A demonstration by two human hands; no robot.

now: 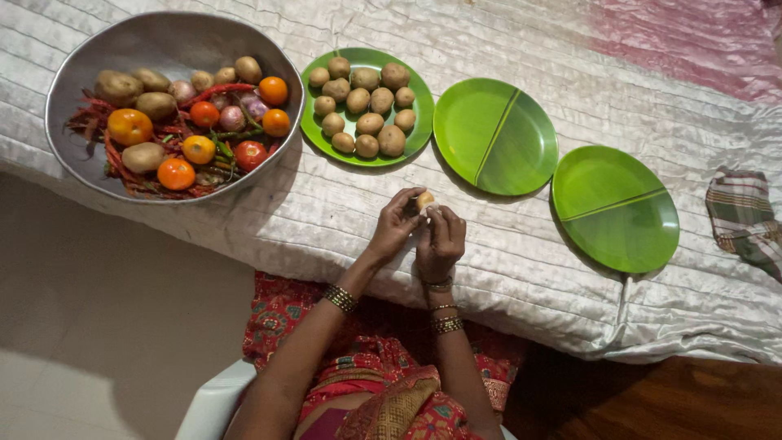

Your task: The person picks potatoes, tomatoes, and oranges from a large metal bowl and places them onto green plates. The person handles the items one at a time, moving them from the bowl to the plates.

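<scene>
Potato [424, 200], one, small and pale brown: held over the near edge of the white quilted cloth [505, 244], pinched between the fingertips of both hands, in front of the three green plates. Left hand [394, 226]: fingers curled narrow around the potato's left side, bangles at the wrist. Right hand [441, 242]: fingers bent close against the potato's right side, touching the left hand, bangles at the wrist. First green plate [312, 122]: round, holding about a dozen small potatoes, touching the steel bowl on its left. Second green plate [495, 136]: bare, with a moulded rib across it, just beside the first. Third green plate [615, 208]: bare, ribbed likewise, just beside the second. Steel bowl [163, 41]: wide, holding potatoes, tomatoes, red chillies and small onions. Checked cloth [743, 218]: folded loosely, near the right edge, apart from the third plate.
</scene>
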